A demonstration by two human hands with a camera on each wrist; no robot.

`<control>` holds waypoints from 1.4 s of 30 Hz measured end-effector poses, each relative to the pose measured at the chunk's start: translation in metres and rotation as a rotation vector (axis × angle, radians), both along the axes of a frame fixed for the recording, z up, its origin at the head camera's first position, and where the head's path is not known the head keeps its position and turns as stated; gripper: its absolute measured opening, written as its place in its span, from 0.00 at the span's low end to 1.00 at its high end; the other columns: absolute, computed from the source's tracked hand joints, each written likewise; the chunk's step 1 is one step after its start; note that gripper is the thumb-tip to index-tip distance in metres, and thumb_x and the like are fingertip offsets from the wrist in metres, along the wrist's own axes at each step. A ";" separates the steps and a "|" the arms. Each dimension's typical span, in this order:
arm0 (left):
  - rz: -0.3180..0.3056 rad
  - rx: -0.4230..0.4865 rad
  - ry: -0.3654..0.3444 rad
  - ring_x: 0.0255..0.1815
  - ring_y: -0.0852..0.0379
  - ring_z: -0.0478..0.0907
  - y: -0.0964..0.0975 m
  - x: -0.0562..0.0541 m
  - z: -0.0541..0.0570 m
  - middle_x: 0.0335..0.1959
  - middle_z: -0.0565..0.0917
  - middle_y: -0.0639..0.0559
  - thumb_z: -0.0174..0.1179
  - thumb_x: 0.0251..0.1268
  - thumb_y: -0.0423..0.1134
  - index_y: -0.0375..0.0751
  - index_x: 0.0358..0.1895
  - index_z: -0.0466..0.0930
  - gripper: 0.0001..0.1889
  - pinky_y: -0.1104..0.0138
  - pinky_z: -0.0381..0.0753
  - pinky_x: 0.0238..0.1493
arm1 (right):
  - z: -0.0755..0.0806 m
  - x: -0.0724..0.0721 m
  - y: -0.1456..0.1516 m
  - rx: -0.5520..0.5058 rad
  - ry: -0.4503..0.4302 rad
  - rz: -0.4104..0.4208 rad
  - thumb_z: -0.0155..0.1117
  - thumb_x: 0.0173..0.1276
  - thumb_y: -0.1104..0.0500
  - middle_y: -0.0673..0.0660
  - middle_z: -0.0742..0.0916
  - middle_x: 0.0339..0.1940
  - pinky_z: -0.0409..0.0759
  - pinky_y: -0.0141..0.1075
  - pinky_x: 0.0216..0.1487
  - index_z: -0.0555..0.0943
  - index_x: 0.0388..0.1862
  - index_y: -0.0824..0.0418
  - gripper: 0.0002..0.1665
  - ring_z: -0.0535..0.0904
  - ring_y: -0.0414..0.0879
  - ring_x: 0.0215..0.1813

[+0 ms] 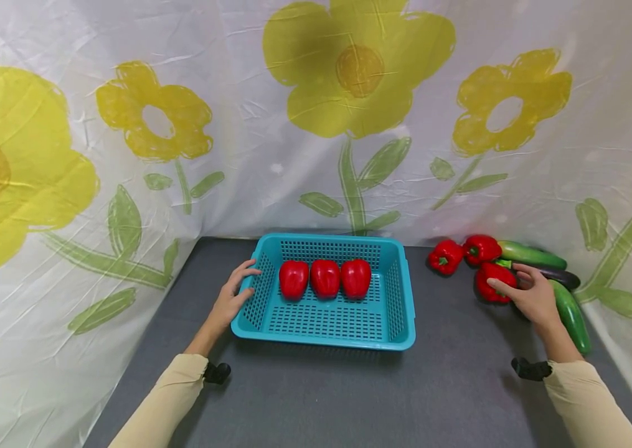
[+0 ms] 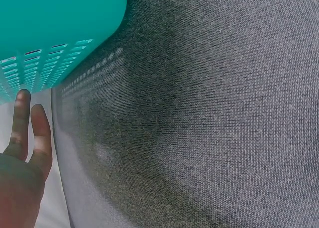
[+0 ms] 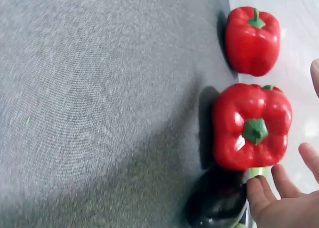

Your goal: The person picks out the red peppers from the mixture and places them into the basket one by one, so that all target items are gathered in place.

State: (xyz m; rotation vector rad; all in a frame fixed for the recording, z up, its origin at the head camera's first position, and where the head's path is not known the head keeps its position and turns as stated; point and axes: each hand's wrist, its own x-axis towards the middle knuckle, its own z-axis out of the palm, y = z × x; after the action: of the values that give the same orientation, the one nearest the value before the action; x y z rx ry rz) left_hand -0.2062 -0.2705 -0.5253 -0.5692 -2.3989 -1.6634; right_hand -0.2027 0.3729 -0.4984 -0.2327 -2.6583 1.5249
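A white cloth point(image 1: 248, 168) printed with yellow flowers stands behind and at the sides of the dark grey tabletop point(image 1: 349, 398). On the tabletop sits a blue basket point(image 1: 324, 342), oblong, with slotted walls and floor. It holds three red peppers point(image 1: 325, 279), side by side in a row toward the back, the front part of its floor bare.

The left hand point(image 1: 228, 306) is at the basket's left side, fingers spread, fingertips at the rim and outer wall; whether they press on it I cannot tell. The right hand point(image 1: 538, 302) reaches over a loose red pepper point(image 1: 494, 274) on the tabletop, right of the basket, with thumb and fingers spread apart about it; firm contact cannot be made out.

Round that hand lie a green vegetable point(image 1: 569, 316) to the right, a paler green one point(image 1: 534, 254) at the back, and a dark eggplant point(image 1: 555, 274) between them. Two more red peppers point(image 1: 446, 257) rest near the cloth, between basket and eggplant. Smallest are the black wrist devices point(image 1: 217, 373) at the cuffs.
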 end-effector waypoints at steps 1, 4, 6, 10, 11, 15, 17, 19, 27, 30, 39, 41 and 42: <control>-0.002 0.002 0.000 0.77 0.40 0.53 0.000 0.000 0.000 0.78 0.58 0.39 0.48 0.71 0.20 0.29 0.65 0.72 0.21 0.46 0.61 0.65 | -0.001 -0.002 -0.001 0.002 0.000 -0.004 0.69 0.69 0.45 0.78 0.62 0.75 0.62 0.66 0.63 0.58 0.78 0.70 0.51 0.61 0.74 0.71; -0.005 0.010 0.000 0.77 0.40 0.52 0.000 0.000 0.001 0.78 0.58 0.40 0.48 0.71 0.20 0.28 0.65 0.72 0.21 0.47 0.61 0.64 | -0.003 -0.005 -0.004 0.010 0.004 -0.017 0.70 0.68 0.45 0.77 0.63 0.75 0.63 0.65 0.63 0.59 0.78 0.70 0.51 0.62 0.73 0.70; -0.004 0.013 -0.002 0.77 0.40 0.53 0.000 0.001 0.000 0.78 0.58 0.40 0.48 0.72 0.20 0.28 0.65 0.72 0.20 0.46 0.61 0.63 | -0.004 -0.007 -0.006 0.012 0.006 -0.026 0.71 0.68 0.45 0.77 0.64 0.74 0.64 0.65 0.63 0.60 0.77 0.71 0.51 0.62 0.72 0.71; -0.002 0.011 -0.002 0.77 0.39 0.53 0.001 0.001 0.000 0.78 0.57 0.39 0.48 0.71 0.20 0.28 0.65 0.72 0.21 0.48 0.62 0.63 | -0.006 -0.009 -0.011 0.012 0.013 -0.060 0.72 0.67 0.45 0.76 0.66 0.74 0.65 0.64 0.63 0.63 0.75 0.72 0.49 0.62 0.70 0.71; -0.002 0.011 0.000 0.77 0.38 0.53 0.001 0.001 0.000 0.78 0.57 0.39 0.48 0.71 0.20 0.28 0.65 0.72 0.21 0.49 0.62 0.64 | -0.006 -0.010 -0.012 0.014 0.014 -0.071 0.72 0.67 0.45 0.76 0.67 0.73 0.65 0.64 0.63 0.63 0.75 0.72 0.49 0.62 0.70 0.71; -0.005 0.014 -0.002 0.77 0.39 0.52 0.002 0.001 0.001 0.78 0.57 0.39 0.48 0.72 0.20 0.29 0.65 0.72 0.21 0.46 0.61 0.65 | -0.009 -0.012 -0.017 0.046 0.016 -0.122 0.74 0.65 0.45 0.76 0.69 0.72 0.72 0.56 0.58 0.66 0.73 0.71 0.48 0.65 0.69 0.70; -0.008 0.022 -0.007 0.77 0.37 0.52 0.003 0.004 0.007 0.78 0.57 0.37 0.48 0.71 0.20 0.28 0.65 0.72 0.21 0.44 0.60 0.65 | -0.011 -0.013 -0.018 0.064 0.018 -0.140 0.74 0.64 0.46 0.75 0.71 0.70 0.75 0.49 0.53 0.68 0.72 0.70 0.47 0.67 0.68 0.68; -0.010 0.024 -0.004 0.76 0.34 0.52 0.004 0.005 0.009 0.77 0.57 0.33 0.48 0.70 0.19 0.26 0.64 0.72 0.21 0.43 0.60 0.65 | -0.011 -0.014 -0.019 0.077 0.018 -0.148 0.75 0.65 0.48 0.76 0.72 0.69 0.74 0.41 0.47 0.69 0.71 0.71 0.45 0.68 0.68 0.67; -0.004 0.025 0.025 0.75 0.31 0.53 0.002 0.000 0.000 0.77 0.56 0.31 0.47 0.69 0.17 0.24 0.64 0.71 0.21 0.39 0.60 0.64 | -0.012 -0.015 -0.019 0.087 0.012 -0.172 0.74 0.65 0.51 0.76 0.74 0.68 0.71 0.31 0.39 0.71 0.70 0.72 0.41 0.70 0.67 0.64; -0.008 0.014 0.032 0.75 0.33 0.54 0.002 0.000 0.000 0.77 0.57 0.33 0.49 0.69 0.18 0.26 0.64 0.72 0.21 0.46 0.63 0.64 | -0.012 -0.014 -0.018 0.072 0.006 -0.175 0.74 0.66 0.51 0.75 0.73 0.68 0.71 0.30 0.39 0.70 0.71 0.72 0.42 0.70 0.67 0.65; -0.014 0.016 0.033 0.76 0.38 0.54 0.001 0.000 -0.001 0.78 0.58 0.37 0.48 0.71 0.19 0.29 0.65 0.73 0.21 0.61 0.64 0.63 | -0.008 -0.010 -0.018 0.035 0.024 -0.158 0.73 0.67 0.50 0.74 0.73 0.68 0.71 0.22 0.35 0.70 0.71 0.71 0.41 0.69 0.63 0.62; -0.010 0.017 0.027 0.76 0.38 0.53 0.001 0.000 -0.001 0.78 0.58 0.36 0.48 0.71 0.18 0.28 0.64 0.73 0.21 0.63 0.63 0.62 | -0.005 -0.008 -0.017 0.027 0.034 -0.149 0.73 0.67 0.50 0.73 0.74 0.67 0.71 0.21 0.35 0.70 0.71 0.71 0.41 0.70 0.61 0.60; -0.008 0.016 0.026 0.76 0.37 0.53 0.002 0.001 0.000 0.78 0.58 0.35 0.48 0.70 0.18 0.27 0.64 0.72 0.21 0.62 0.63 0.62 | -0.004 -0.007 -0.017 0.021 0.040 -0.145 0.73 0.67 0.50 0.73 0.73 0.68 0.72 0.21 0.35 0.70 0.71 0.71 0.41 0.70 0.60 0.59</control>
State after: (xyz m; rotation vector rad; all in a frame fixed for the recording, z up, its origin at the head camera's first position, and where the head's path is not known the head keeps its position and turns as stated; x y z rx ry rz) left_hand -0.2057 -0.2686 -0.5251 -0.5942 -2.3666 -1.6663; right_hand -0.2098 0.3555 -0.5025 -0.3802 -2.5634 1.4425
